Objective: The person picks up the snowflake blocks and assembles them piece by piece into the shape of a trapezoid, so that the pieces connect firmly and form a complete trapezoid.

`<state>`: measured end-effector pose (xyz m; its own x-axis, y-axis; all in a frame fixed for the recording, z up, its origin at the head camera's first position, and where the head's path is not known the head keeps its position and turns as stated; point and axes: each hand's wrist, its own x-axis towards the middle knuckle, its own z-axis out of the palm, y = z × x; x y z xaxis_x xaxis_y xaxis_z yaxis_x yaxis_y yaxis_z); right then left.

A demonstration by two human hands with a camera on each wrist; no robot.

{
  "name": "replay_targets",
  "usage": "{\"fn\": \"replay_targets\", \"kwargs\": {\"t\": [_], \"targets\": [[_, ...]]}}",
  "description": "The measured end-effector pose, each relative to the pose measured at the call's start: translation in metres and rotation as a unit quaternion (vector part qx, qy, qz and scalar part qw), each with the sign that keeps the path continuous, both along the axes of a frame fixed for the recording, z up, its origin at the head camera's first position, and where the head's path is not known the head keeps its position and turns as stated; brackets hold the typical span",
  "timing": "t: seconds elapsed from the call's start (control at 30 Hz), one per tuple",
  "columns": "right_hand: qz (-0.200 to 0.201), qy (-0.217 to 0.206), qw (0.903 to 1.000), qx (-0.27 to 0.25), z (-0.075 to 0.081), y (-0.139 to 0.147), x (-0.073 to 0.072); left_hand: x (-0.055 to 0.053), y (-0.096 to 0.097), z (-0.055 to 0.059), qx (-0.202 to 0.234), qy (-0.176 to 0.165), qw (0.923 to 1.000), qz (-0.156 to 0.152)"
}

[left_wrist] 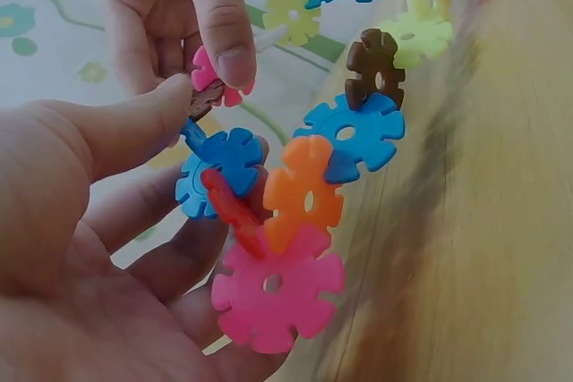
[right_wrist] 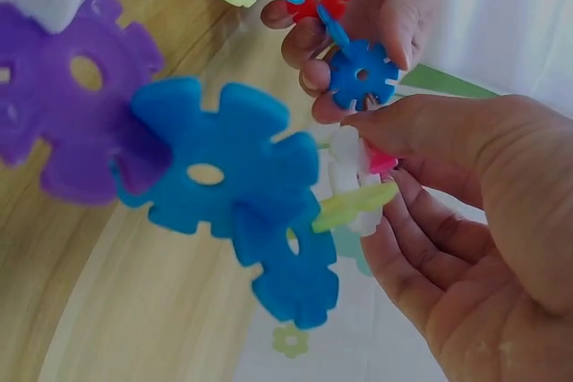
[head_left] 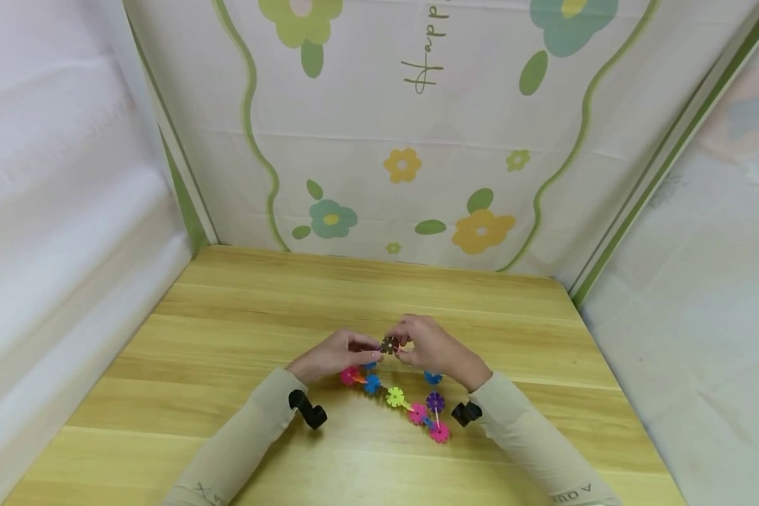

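Both hands hold a chain of colourful notched plastic snowflake discs [head_left: 395, 397]. My left hand [head_left: 336, 353] grips one end between thumb and fingers, by a brown disc [left_wrist: 206, 99] and a blue disc [left_wrist: 237, 157]. Below that hand hang a red disc [left_wrist: 233, 212], an orange disc [left_wrist: 304, 192] and a pink disc [left_wrist: 300, 297]. My right hand [head_left: 435, 348] pinches the other end, at a white disc [right_wrist: 344, 165] and a small pink disc [right_wrist: 382, 161]. The fingertips of both hands nearly meet around the brown disc; whether it joins the pink one is hidden.
The chain's middle sags toward the wooden table [head_left: 164, 393], with a pink disc [head_left: 439, 431] lowest in the head view. Black wrist cameras [head_left: 308, 410] sit on both sleeves. A flowered white cloth [head_left: 354, 105] hangs behind, and pale cloth walls flank the table.
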<state>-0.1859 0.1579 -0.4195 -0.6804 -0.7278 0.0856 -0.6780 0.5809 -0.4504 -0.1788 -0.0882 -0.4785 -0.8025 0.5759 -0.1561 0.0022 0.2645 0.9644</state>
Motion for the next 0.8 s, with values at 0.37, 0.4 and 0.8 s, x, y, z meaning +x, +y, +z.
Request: {"fn": "replay_targets", "kwargs": {"t": [0.37,0.4,0.8], "targets": [[0.032,0.066,0.9972,0.011,-0.003,-0.002,0.005,0.003,0.012,0.002,-0.011,0.101,0.9948,0.005],[0.033,0.069,0.997,0.01,-0.004,-0.002,0.005,0.003,0.013,0.002,-0.011,0.105,0.9944,0.006],[-0.05,-0.035,0.9981,0.005,0.001,0.034,-0.004,0.005,0.016,0.006,-0.058,0.071,0.9947,0.047]]}}
